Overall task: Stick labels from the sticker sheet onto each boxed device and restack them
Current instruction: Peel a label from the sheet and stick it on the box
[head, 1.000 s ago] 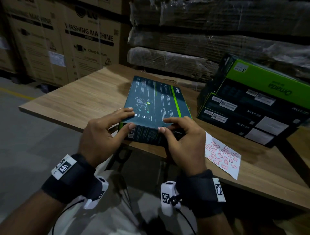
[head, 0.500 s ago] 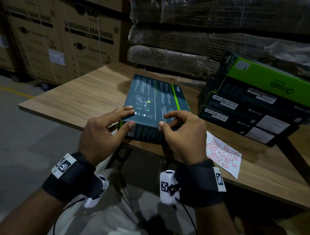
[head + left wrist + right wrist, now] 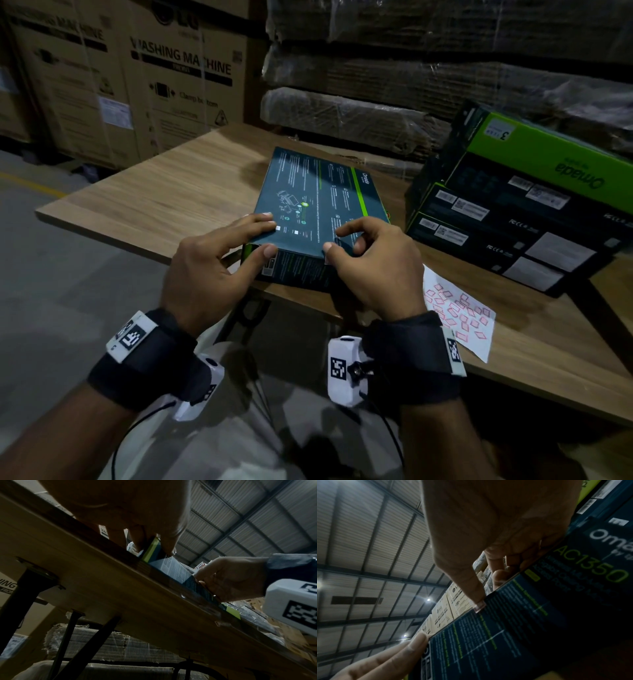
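left hand (image 3: 209,270) steadies flat dark teal cardboard box (image 3: 308,212) on table (image 3: 144,202); right hand (image 3: 373,270) thumb presses small label (image 3: 479,606) on near edge, grip narrow. advice: rub flat, hold box firm.

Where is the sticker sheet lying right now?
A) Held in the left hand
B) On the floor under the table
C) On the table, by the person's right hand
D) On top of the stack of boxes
C: the sticker sheet lies flat on the table, just right of the right hand, in front of the stack; both hands are on the box.
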Action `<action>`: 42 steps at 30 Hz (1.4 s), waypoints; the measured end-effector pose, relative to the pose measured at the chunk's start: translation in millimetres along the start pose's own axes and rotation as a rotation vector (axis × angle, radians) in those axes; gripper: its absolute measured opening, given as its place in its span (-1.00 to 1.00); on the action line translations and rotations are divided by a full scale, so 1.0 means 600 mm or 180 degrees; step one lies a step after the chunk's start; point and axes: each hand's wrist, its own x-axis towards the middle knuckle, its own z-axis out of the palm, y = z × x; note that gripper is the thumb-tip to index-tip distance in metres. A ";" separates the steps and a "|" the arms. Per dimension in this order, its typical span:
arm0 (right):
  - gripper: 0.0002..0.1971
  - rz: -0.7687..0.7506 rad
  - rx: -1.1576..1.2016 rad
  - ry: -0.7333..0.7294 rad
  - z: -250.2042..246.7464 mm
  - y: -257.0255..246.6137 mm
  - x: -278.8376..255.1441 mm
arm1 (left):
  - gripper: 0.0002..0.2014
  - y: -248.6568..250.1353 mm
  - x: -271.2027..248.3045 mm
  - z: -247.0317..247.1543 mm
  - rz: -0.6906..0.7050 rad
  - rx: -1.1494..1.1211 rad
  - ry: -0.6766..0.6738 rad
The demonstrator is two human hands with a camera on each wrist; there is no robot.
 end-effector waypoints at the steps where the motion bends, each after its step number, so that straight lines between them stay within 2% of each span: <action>1: -0.78 0.0039 -0.0021 0.0039 0.002 -0.002 0.002 | -0.62 0.000 0.000 0.000 -0.0002 0.0001 0.0003; 4: -0.85 0.0017 -0.0044 0.0219 0.008 -0.002 0.001 | -0.62 -0.002 0.000 -0.001 0.0002 -0.0011 -0.0026; 7: -0.93 -0.0155 0.0299 0.0187 0.006 0.012 -0.009 | -0.62 -0.001 0.001 -0.003 0.0012 -0.0026 -0.0037; 11: -0.81 -0.0568 0.0651 0.0144 -0.003 0.026 -0.027 | -0.62 -0.002 0.002 -0.002 0.0016 -0.0051 -0.0048; 15: -0.78 -0.0988 0.0439 0.0260 -0.003 0.031 -0.034 | -0.61 0.002 0.000 0.000 -0.0016 -0.0056 -0.0023; 20: -0.76 -0.1207 0.0330 0.0242 -0.006 0.036 -0.040 | -0.62 -0.003 0.002 -0.002 0.0011 -0.0024 -0.0087; 24: -0.69 -0.1186 0.0333 0.0165 -0.009 0.037 -0.041 | -0.57 0.000 0.006 -0.007 -0.0027 0.0178 -0.0147; 28: -0.72 -0.0945 0.0716 0.0044 -0.015 0.042 -0.035 | -0.52 0.030 0.020 0.004 0.0234 0.1308 -0.0155; 34: -0.77 -0.0603 0.1302 -0.0194 -0.022 0.053 -0.025 | -0.44 0.062 0.011 0.071 -0.0048 0.1274 0.0066; 42: -0.75 -0.0516 0.1458 -0.0205 -0.022 0.052 -0.022 | -0.46 0.070 0.003 0.090 -0.0151 0.1340 0.0252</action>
